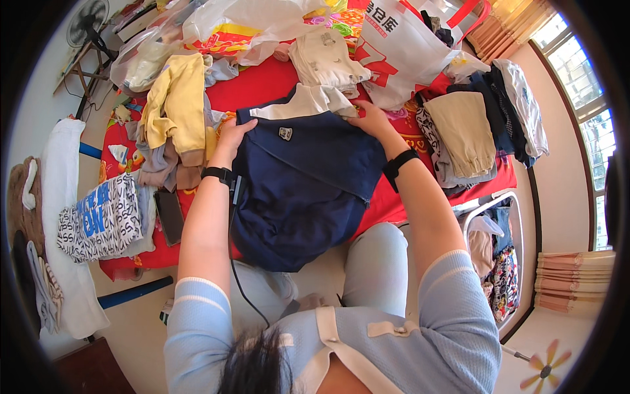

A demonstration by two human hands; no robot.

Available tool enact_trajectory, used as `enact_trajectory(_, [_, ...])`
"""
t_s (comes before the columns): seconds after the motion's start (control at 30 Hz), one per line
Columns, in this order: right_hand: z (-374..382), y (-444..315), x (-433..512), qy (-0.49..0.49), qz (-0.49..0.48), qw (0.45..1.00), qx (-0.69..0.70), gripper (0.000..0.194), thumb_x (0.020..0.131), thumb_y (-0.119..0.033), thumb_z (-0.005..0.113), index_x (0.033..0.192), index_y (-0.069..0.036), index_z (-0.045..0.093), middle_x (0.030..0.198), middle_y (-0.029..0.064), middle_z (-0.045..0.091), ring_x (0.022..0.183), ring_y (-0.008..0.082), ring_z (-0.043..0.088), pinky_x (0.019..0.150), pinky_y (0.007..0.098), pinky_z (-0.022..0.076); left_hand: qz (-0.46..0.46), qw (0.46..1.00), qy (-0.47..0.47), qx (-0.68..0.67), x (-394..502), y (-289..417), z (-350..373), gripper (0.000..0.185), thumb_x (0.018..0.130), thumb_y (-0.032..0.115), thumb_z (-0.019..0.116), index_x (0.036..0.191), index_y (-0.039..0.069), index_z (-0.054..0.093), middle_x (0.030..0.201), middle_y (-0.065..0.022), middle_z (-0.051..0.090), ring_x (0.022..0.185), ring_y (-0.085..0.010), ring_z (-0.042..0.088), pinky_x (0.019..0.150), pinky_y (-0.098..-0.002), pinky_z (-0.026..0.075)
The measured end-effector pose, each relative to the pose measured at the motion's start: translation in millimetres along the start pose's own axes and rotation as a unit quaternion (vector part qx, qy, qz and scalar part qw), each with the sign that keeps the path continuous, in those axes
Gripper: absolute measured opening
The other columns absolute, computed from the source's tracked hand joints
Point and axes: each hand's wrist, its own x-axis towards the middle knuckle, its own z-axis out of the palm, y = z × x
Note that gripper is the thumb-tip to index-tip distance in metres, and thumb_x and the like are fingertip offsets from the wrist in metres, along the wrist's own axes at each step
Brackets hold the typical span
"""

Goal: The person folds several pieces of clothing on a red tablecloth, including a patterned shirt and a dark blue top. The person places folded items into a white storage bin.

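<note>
A navy blue garment (305, 182) with a cream upper part (295, 102), a small badge and a slanting zipper is spread before me. Its lower end hangs over the front edge of the red bedcover (389, 199), above my knees. My left hand (235, 135) grips the upper left corner, thumb on top and fingers mostly hidden beneath. At the upper right, my right hand (372, 119) holds the edge where cream meets navy. Just beyond the garment sits a folded cream printed garment (325, 61).
Yellow clothing (177, 106) and a black-and-white lettered garment (106, 216) lie left, beside a dark phone (168, 217). Folded tan trousers (462, 133) top a pile at right. A large white bag (403, 49) and plastic bags (246, 29) stand behind. A white-framed rack (517, 216) holds clothes.
</note>
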Motion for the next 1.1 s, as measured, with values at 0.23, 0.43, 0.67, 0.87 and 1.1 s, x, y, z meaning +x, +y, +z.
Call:
enact_trajectory(0.23, [-24.0, -25.2, -22.7, 0.382, -0.209, 0.900, -0.010, 0.029, 0.084, 0.007, 0.055, 0.109, -0.006, 0.064, 0.115, 0.0156, 0.060, 0.099, 0.0384, 0.062, 0.084, 0.0453, 0.0522, 0.084, 0.984, 0.112, 0.108, 4.5, -33.1, -24.3, 0.035, 0.085, 0.017, 0.077, 0.114, 0.001, 0.065, 0.103, -0.0076, 0.071, 0.093, -0.0194, 0.066, 0.084, -0.0321, 0.051])
enact_trajectory(0.43, [-30.8, -34.6, -42.0, 0.235, -0.269, 0.927, -0.117, 0.041, 0.080, 0.013, 0.056, 0.117, -0.003, 0.065, 0.126, 0.0158, 0.056, 0.114, 0.0339, 0.059, 0.095, 0.0389, 0.0511, 0.131, 0.939, 0.146, 0.283, 10.0, -39.9, -26.2, 0.044, 0.081, 0.031, 0.080, 0.110, 0.000, 0.067, 0.102, -0.0172, 0.072, 0.098, -0.0333, 0.068, 0.087, -0.0376, 0.052])
enact_trajectory(0.67, [-75.4, -97.6, -21.9, 0.299, -0.428, 0.831, -0.190, 0.053, 0.079, 0.011, 0.060, 0.130, -0.003, 0.060, 0.138, 0.0118, 0.052, 0.124, 0.0311, 0.054, 0.103, 0.0392, 0.0469, 0.087, 0.966, 0.117, 0.211, 4.8, -46.4, -32.2, 0.041, 0.085, 0.027, 0.077, 0.114, 0.000, 0.066, 0.108, -0.0155, 0.072, 0.098, -0.0289, 0.068, 0.088, -0.0359, 0.052])
enact_trajectory(0.87, [-68.2, -90.1, 41.1, 0.085, -0.064, 0.903, -0.416, 0.072, 0.088, 0.000, 0.053, 0.153, -0.024, 0.036, 0.163, 0.0120, 0.025, 0.148, 0.0452, 0.020, 0.112, 0.0613, 0.0327, 0.109, 0.903, 0.186, 0.372, 13.7, -58.5, -28.9, 0.055, 0.086, 0.050, 0.070, 0.106, -0.001, 0.067, 0.102, -0.0249, 0.070, 0.098, -0.0405, 0.066, 0.084, -0.0444, 0.052])
enact_trajectory(1.1, [-18.4, -86.6, -52.2, 0.041, -0.281, 0.942, -0.180, 0.051, 0.091, -0.009, 0.059, 0.142, -0.008, 0.049, 0.151, 0.0205, 0.041, 0.139, 0.0469, 0.037, 0.111, 0.0475, 0.0397, 0.050, 0.978, 0.056, 0.193, -11.2, -16.5, -27.5, 0.063, 0.090, 0.055, 0.065, 0.120, 0.001, 0.063, 0.112, -0.0158, 0.071, 0.100, -0.0310, 0.068, 0.085, -0.0411, 0.052])
